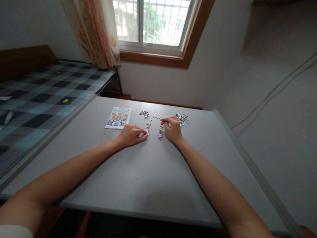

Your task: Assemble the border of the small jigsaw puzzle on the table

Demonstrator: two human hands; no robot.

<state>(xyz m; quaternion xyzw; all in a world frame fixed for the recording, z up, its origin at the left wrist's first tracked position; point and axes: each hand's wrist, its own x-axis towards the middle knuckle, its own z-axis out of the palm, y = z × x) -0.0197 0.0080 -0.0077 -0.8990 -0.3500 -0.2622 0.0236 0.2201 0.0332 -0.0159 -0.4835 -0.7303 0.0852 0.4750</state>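
My left hand rests on the table with thumb and fingers closed on a jigsaw piece at the near end of the left strip of joined pieces. My right hand is bent over the far end of the right strip, its fingertips pinched at a small jigsaw piece, mostly hidden. A short row of pieces runs across between the strips' far ends. Loose pieces lie in a pile at the far left and a larger pile beyond my right hand.
A printed picture sheet lies flat left of the pieces on the grey-white table. To the left stands a bed with a checked cover. Ahead are a window and a curtain; a wall rises on the right.
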